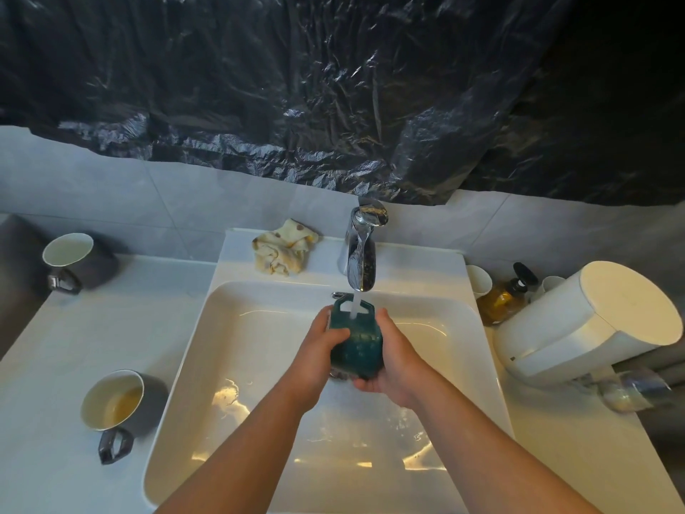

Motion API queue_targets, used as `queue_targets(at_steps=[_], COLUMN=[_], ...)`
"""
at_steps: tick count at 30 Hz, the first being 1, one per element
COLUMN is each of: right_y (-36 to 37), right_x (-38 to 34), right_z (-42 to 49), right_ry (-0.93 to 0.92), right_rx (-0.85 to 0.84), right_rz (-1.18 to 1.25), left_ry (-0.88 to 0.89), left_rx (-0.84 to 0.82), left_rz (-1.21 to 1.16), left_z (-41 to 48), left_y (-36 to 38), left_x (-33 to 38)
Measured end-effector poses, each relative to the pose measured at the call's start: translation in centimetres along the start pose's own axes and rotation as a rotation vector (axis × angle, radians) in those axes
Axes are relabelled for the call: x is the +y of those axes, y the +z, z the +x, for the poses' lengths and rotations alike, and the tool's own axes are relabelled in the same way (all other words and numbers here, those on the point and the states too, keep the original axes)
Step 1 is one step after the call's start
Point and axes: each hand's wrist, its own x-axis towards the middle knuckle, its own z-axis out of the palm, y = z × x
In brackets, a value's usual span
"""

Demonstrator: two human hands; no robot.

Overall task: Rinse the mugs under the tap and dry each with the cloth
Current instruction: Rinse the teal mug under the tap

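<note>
Over the white sink [259,365] I hold a dark teal mug [356,345] with both hands under the chrome tap [361,250]. Water runs from the spout into the mug's mouth. My left hand [326,341] grips its left side and my right hand [385,359] cups its right side and base. A crumpled cream cloth [283,248] with brown dots lies on the ledge left of the tap. Two grey mugs stand on the left counter: one at the back [74,261], one at the front [118,406] with brownish liquid inside.
A white cylindrical container [593,324] lies on the right counter beside an amber pump bottle [506,296] and white cups [478,280]. A clear plastic object [630,391] sits at the right edge. Black plastic sheeting covers the wall above the tiles.
</note>
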Motion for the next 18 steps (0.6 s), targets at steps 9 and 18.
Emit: queue_targets(at_steps=[9,18], right_y=[-1.1,-0.6], right_x=[0.6,-0.2], right_z=[0.0,-0.4], right_ry=[-0.307,0.044], right_rx=[-0.106,-0.012], right_rz=[-0.149,0.102], left_ry=[-0.277,0.110], left_rx=[0.021,-0.143], left_rz=[0.024,0.126], left_z=[0.6,0.0], left_y=[-0.5,-0.5], left_x=[1.4,0.5])
